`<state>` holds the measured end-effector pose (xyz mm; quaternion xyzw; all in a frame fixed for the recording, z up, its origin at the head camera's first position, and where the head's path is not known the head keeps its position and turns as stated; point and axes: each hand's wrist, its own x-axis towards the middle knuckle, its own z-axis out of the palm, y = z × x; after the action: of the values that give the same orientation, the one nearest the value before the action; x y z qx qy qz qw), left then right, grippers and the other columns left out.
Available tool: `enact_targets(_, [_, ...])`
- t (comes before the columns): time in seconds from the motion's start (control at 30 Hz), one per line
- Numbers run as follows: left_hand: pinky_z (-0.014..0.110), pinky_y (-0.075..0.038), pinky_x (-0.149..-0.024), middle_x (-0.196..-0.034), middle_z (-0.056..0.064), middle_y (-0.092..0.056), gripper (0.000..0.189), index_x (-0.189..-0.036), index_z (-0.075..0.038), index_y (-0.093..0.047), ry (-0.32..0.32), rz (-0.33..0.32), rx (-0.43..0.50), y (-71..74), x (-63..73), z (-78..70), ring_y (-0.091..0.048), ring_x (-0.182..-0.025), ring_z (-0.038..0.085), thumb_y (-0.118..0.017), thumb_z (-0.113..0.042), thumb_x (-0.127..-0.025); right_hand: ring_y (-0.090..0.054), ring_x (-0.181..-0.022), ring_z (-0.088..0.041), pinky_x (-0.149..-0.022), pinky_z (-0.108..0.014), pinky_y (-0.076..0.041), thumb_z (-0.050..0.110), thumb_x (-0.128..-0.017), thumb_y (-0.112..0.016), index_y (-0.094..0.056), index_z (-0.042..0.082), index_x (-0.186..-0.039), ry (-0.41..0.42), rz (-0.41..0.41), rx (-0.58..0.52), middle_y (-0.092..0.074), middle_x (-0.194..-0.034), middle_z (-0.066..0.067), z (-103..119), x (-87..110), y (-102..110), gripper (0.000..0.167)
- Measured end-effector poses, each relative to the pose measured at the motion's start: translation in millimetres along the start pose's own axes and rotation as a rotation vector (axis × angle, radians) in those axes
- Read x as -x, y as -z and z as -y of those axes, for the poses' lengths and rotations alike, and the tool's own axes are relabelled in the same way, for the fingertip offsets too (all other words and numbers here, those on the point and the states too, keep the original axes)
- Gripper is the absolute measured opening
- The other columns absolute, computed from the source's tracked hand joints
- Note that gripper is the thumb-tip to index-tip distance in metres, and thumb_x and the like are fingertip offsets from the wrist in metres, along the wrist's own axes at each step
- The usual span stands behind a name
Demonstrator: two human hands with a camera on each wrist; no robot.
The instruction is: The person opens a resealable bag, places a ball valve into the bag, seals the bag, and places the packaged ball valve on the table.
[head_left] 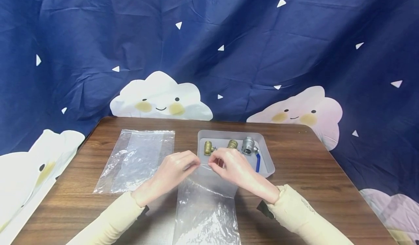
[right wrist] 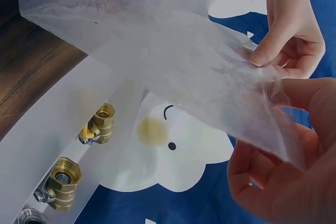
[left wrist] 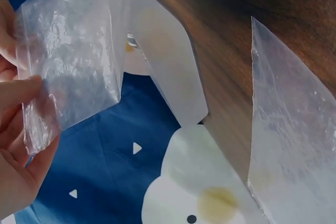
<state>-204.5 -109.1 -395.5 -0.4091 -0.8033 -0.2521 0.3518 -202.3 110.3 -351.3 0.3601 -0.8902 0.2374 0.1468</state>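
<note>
Both hands are working at the upper edge of a clear plastic zip bag (head_left: 206, 212), which is hanging between them and spreading down over the near side of the table (head_left: 304, 157). The left hand (head_left: 178, 168) is pinching the edge between thumb and fingers, and the right hand (head_left: 234, 165) is clamping the same edge a little way along, its fingertips near the left ones. The step in hand seems to be parting the bag's mouth; whether the two layers are coming apart cannot be told for certain. The next move is probably calling for fingers easing one layer from the other without tearing the thin film. Nothing is showing through this bag's film. Just beyond the hands, a shallow light-grey tray (head_left: 269, 161) is holding metal valves: a small brass valve (head_left: 207, 148) is standing at the left, a larger brass valve (head_left: 232, 144) is sitting in the middle, partly hidden by the right hand, and a silver valve (head_left: 248, 145) with a blue lever (head_left: 258, 162) is resting toward the right. A second zip bag (head_left: 140, 161) is lying flat left of the tray, showing no contents either.
</note>
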Motion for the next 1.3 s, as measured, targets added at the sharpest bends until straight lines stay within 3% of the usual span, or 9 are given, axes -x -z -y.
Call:
enact_targets(0.2, [0.017,-0.055,-0.064,-0.080,-0.007,-0.071,0.019,-0.083,-0.014,-0.067,0.009,-0.019,-0.009,-1.1,1.7,3.1,-0.067,-0.070,0.006,-0.081,-0.004,-0.075,-0.060,-0.073,-0.009,-0.065,-0.016,-0.051,-0.005,-0.079,-0.073,-0.058,0.012,-0.086,0.185,-0.035,-0.015,-0.060,-0.081,0.002,-8.5,2.8,-3.1,0.024])
enact_targets(0.4, [0.017,-0.056,-0.065,-0.081,-0.007,-0.071,0.020,-0.084,-0.014,-0.067,0.005,-0.008,0.018,0.0,2.9,5.6,-0.067,-0.071,0.006,-0.081,-0.002,-0.075,-0.067,-0.076,-0.007,-0.071,-0.020,-0.056,-0.004,-0.081,-0.073,-0.071,0.012,-0.085,0.292,-0.015,0.027,-0.071,-0.080,0.004,-13.5,4.5,-0.8,0.017])
enact_targets(0.6, [0.017,-0.055,-0.064,-0.080,-0.008,-0.070,0.016,-0.084,-0.014,-0.067,-0.012,0.002,0.034,-0.6,4.0,6.6,-0.067,-0.071,0.005,-0.079,-0.005,-0.079,-0.071,-0.077,-0.008,-0.072,-0.022,-0.058,-0.002,-0.080,-0.075,-0.077,0.013,-0.086,0.271,0.038,0.062,-0.076,-0.081,0.004,-12.4,3.6,3.3,0.015])
enact_targets(0.7, [0.017,-0.055,-0.064,-0.080,-0.009,-0.070,0.006,-0.085,-0.014,-0.068,-0.015,0.013,0.041,-0.3,4.4,6.8,-0.066,-0.071,0.005,-0.072,-0.014,-0.088,-0.071,-0.076,-0.009,-0.071,-0.023,-0.058,0.002,-0.077,-0.080,-0.078,0.013,-0.085,0.244,0.059,0.061,-0.076,-0.080,0.004,-11.7,3.0,4.7,0.014])
enact_targets(0.83, [0.017,-0.054,-0.065,-0.081,-0.009,-0.070,0.016,-0.086,-0.015,-0.069,-0.012,0.032,0.037,0.8,4.3,6.2,-0.066,-0.072,0.004,-0.062,-0.024,-0.097,-0.070,-0.076,-0.010,-0.072,-0.024,-0.058,0.005,-0.074,-0.083,-0.079,0.013,-0.086,0.218,0.081,0.054,-0.076,-0.081,0.004,-12.1,3.3,6.5,0.015])
enact_targets(0.97, [0.016,-0.055,-0.066,-0.081,-0.010,-0.070,0.004,-0.085,-0.016,-0.069,-0.005,0.050,0.028,1.6,4.2,4.9,-0.066,-0.073,0.004,-0.072,-0.016,-0.089,-0.071,-0.077,-0.010,-0.073,-0.023,-0.058,0.004,-0.075,-0.082,-0.079,0.014,-0.084,0.212,0.106,0.059,-0.076,-0.080,0.005,-14.1,4.5,7.2,0.014])
enact_targets(1.07, [0.017,-0.055,-0.067,-0.081,-0.010,-0.071,0.013,-0.085,-0.017,-0.069,-0.006,0.061,0.023,1.2,4.5,3.8,-0.066,-0.073,0.004,-0.079,-0.009,-0.079,-0.071,-0.076,-0.010,-0.071,-0.022,-0.057,0.004,-0.076,-0.081,-0.079,0.014,-0.083,0.203,0.126,0.069,-0.075,-0.079,0.005,-15.3,5.4,6.7,0.013])
enact_targets(1.3, [0.019,-0.054,-0.065,-0.081,-0.009,-0.071,0.015,-0.085,-0.017,-0.069,-0.020,0.052,0.015,-0.2,4.5,2.9,-0.066,-0.071,0.005,-0.080,-0.009,-0.078,-0.071,-0.076,-0.011,-0.069,-0.020,-0.057,-0.001,-0.074,-0.081,-0.079,0.009,-0.088,0.194,0.131,0.051,-0.075,-0.082,0.001,-16.2,8.1,6.0,0.017])
